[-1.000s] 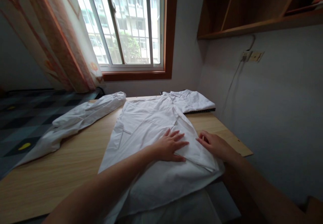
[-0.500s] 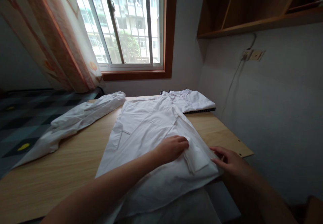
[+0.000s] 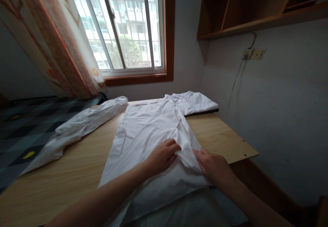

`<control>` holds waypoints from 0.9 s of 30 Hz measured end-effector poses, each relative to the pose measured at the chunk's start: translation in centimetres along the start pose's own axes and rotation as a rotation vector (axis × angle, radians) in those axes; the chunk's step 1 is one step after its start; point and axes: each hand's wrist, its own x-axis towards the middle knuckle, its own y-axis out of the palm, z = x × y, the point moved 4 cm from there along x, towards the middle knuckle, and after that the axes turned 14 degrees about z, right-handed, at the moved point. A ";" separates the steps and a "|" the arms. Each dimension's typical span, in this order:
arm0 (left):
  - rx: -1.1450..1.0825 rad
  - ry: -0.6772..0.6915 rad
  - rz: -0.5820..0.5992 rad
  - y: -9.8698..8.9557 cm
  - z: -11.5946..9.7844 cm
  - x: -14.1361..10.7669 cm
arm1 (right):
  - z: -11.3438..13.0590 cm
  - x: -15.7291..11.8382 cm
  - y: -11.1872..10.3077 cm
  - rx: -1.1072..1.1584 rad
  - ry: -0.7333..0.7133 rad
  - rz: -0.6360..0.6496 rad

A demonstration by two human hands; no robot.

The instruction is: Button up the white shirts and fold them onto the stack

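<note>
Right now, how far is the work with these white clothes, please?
Done, it seems: the folded white garment at the far right of the table. In hand: the spread white garment, pinched by the left hand and right hand. Remaining, probably: folding it, perhaps also the rumpled white cloth.

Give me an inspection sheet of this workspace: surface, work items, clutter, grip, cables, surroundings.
Surface: pale wooden board, small dark holes near its right corner.
Work items: white garment, spread over the board, creased.
Clutter: folded white clothing at the far right, a dark patterned edge beneath; long white cloth along the left side.
Grip: left hand pinches a fold of the garment; right hand has fingertips on it, hold unclear.
Cables: thin cable hangs down the wall from a socket; a darker one rises towards the shelf.
Surroundings: barred window ahead, patterned curtain and dark checked cover left.
</note>
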 end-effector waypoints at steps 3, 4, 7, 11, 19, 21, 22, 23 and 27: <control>-0.504 -0.189 -0.408 -2.0 2.7 -0.7 | 0.6 0.0 -1.0 -0.010 0.001 0.008; -0.663 -0.241 -0.526 -2.3 3.6 -1.0 | 0.9 -0.1 -1.4 0.000 0.003 0.000; -0.977 -0.305 -0.691 -1.9 5.3 -1.7 | 2.3 0.0 -2.1 0.042 -0.006 -0.016; -0.897 -0.289 -0.621 -0.7 5.3 -2.3 | 4.7 0.0 -1.1 0.052 -0.049 0.056; -0.431 0.062 -0.182 -0.3 1.8 -2.2 | 3.2 -4.0 3.5 -0.038 -0.157 -0.210; -0.357 0.098 -0.113 -0.1 1.1 -2.0 | 2.7 -5.2 4.1 -0.084 -0.168 -0.323; -0.320 0.113 -0.078 0.1 0.8 -1.9 | 2.5 -5.6 4.3 -0.093 -0.173 -0.361; -0.288 0.127 -0.048 0.3 0.5 -1.8 | 2.4 -6.0 4.3 -0.092 -0.179 -0.388; -0.237 0.159 -0.054 0.6 0.5 -1.7 | 1.3 -7.1 3.7 -0.023 -0.156 -0.464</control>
